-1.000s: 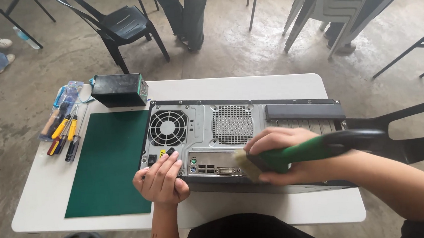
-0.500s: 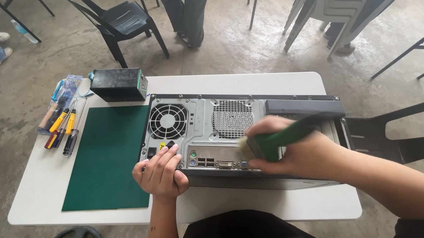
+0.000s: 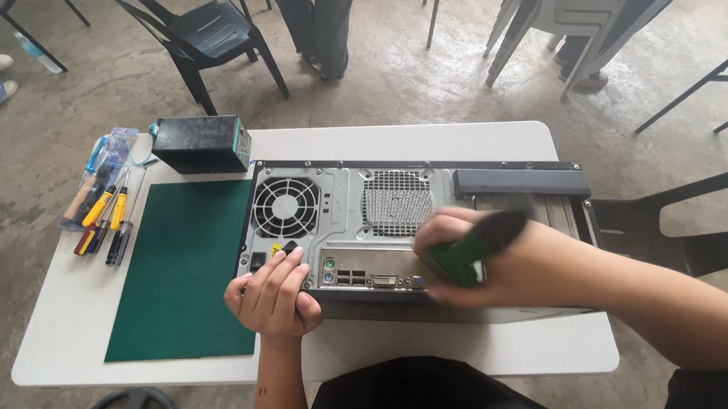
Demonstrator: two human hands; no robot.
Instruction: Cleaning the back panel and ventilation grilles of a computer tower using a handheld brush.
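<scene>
A grey desktop computer case (image 3: 364,200) lies on the white table (image 3: 69,332) with its rear panel facing up, showing a round fan grille (image 3: 286,207) and a row of ports. My left hand (image 3: 273,298) rests on the case's near left corner, fingers on the panel by the power socket. My right hand (image 3: 489,260) grips a brush with a green handle (image 3: 472,248) and holds it against the rear panel by the ports; its bristle end is hidden under the hand.
A green cutting mat (image 3: 182,266) lies left of the case. Several screwdrivers (image 3: 104,216) lie at the table's left edge, with a black box-shaped unit (image 3: 200,144) behind the mat. Black plastic chairs (image 3: 202,37) and a standing person's legs (image 3: 315,22) are beyond the table.
My right hand has swept the brush across the rear panel, first right, then back down to the port area. My left hand has stayed on the case's corner.
</scene>
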